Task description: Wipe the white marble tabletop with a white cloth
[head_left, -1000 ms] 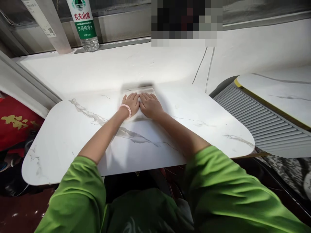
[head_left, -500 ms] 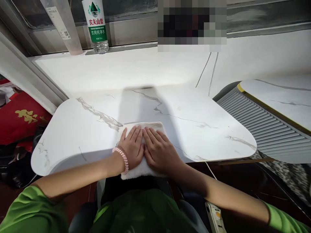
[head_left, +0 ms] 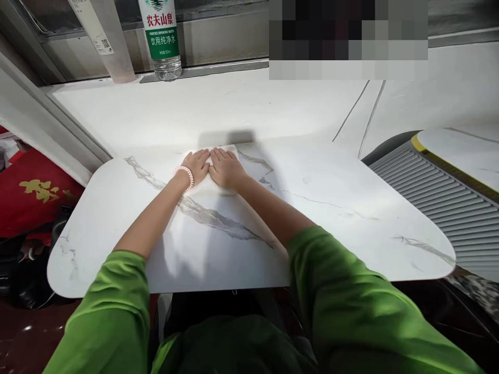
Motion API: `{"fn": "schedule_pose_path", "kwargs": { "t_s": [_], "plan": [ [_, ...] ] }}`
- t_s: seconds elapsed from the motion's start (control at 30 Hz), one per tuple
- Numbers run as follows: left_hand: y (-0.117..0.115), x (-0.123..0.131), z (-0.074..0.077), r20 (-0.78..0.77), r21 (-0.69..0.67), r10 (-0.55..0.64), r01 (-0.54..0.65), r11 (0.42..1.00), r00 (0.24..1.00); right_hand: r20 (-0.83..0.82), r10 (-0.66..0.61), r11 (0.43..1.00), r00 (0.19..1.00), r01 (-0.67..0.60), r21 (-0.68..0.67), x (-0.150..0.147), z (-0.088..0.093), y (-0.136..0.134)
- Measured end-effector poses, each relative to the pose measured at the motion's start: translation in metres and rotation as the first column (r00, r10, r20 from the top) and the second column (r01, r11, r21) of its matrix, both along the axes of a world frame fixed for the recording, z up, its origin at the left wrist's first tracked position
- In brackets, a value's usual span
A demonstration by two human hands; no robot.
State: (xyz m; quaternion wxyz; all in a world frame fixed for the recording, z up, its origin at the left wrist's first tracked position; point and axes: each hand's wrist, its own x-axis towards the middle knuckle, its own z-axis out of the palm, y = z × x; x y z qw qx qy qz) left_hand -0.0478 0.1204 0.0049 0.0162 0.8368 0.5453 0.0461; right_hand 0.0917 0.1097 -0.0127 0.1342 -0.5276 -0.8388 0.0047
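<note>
White cloth [head_left: 210, 185], there, beneath left hand [head_left: 197, 167] and right hand [head_left: 226, 170]! Fingers stretched forward on top of it, slightly spread.

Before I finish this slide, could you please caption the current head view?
Left hand and right hand side by side on a white cloth, marbled table beneath.
</note>
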Motion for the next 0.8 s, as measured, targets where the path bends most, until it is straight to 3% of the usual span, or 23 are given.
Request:
{"fn": "schedule_pose_path", "kwargs": {
  "t_s": [0.13,0.27,0.4,0.63,0.8],
  "plan": [
    [0.019,-0.003,-0.002,-0.001,0.011,0.003,-0.003,1.0,1.0,-0.049,-0.01,1.0,0.999,0.009,-0.015,-0.005,-0.001,0.023],
    [0.001,-0.001,-0.005,-0.03,0.022,0.046,-0.046,0.999,0.998,-0.065,0.022,1.0,0.998,-0.022,-0.004,-0.001,-0.001,0.009],
    [-0.049,-0.002,-0.006,-0.049,0.006,0.053,-0.053,0.999,0.997,-0.025,0.079,0.997,0.997,-0.078,0.014,0.004,0.001,-0.037],
    [-0.17,-0.015,-0.002,-0.015,0.003,0.031,-0.031,1.0,0.999,0.019,0.224,0.973,0.974,-0.225,0.058,0.005,0.0,-0.144],
    [-0.222,-0.035,0.001,0.02,0.01,0.002,-0.002,1.0,1.0,-0.016,0.264,0.961,0.964,-0.261,0.094,-0.009,0.003,-0.189]
  ]
}}
